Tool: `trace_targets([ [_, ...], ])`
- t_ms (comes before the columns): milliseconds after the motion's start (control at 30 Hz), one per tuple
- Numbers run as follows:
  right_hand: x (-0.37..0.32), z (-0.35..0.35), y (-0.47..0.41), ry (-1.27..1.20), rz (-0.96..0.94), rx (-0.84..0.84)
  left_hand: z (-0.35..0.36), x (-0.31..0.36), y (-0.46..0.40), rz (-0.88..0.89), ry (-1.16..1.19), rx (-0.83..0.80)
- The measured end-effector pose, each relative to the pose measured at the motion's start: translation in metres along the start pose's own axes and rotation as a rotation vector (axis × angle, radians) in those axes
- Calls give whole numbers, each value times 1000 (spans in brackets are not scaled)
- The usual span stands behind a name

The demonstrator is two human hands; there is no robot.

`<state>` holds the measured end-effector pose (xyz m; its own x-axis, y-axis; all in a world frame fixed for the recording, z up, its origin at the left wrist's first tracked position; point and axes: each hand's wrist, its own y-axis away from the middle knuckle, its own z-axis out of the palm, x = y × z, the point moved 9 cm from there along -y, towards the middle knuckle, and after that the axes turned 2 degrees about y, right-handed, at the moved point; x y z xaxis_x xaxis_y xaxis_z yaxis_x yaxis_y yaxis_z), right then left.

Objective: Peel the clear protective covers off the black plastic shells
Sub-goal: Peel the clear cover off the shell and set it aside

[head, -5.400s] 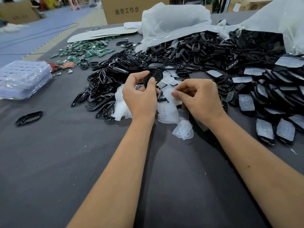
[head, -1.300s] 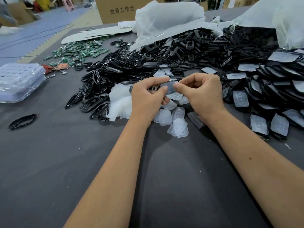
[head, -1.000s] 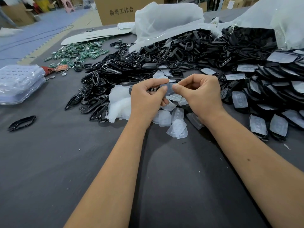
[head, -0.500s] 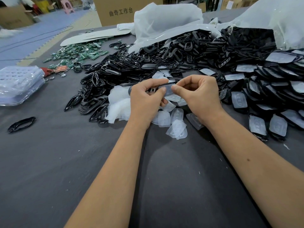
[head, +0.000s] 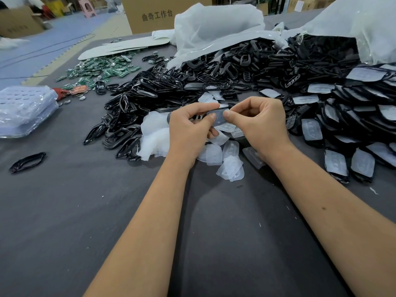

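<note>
My left hand grips a black plastic shell above the grey table, thumb and forefinger curled round it. A clear cover lies over the shell's face. My right hand pinches the right edge of that cover between thumb and forefinger. Below the hands lie several peeled clear covers. Covered shells are stacked at the right. A heap of bare black shells spreads at the left and behind.
White plastic bags lie at the back. Green circuit boards are scattered far left. A clear tray stack stands at the left edge, a lone black frame near it. The grey table stretches toward me.
Five seconds ago my left hand held a bare black shell. It now holds a covered one, and my right fingers have closed on the cover's edge. The hands have barely shifted in the last second.
</note>
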<state>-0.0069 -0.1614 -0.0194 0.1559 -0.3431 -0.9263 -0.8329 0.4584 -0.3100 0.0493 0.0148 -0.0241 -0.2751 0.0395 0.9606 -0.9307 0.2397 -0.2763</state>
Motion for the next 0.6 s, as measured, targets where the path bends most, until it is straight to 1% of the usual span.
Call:
trace_targets([
  [267,0,2,0,-8,-13,-14,0,0,1,-43,84,-10],
  [467,-1,5,0,10,-19,-43,-2,-1,1,-60,87,7],
  [600,0,4,0,33,-31,-27,-2,-2,0,-60,92,8],
])
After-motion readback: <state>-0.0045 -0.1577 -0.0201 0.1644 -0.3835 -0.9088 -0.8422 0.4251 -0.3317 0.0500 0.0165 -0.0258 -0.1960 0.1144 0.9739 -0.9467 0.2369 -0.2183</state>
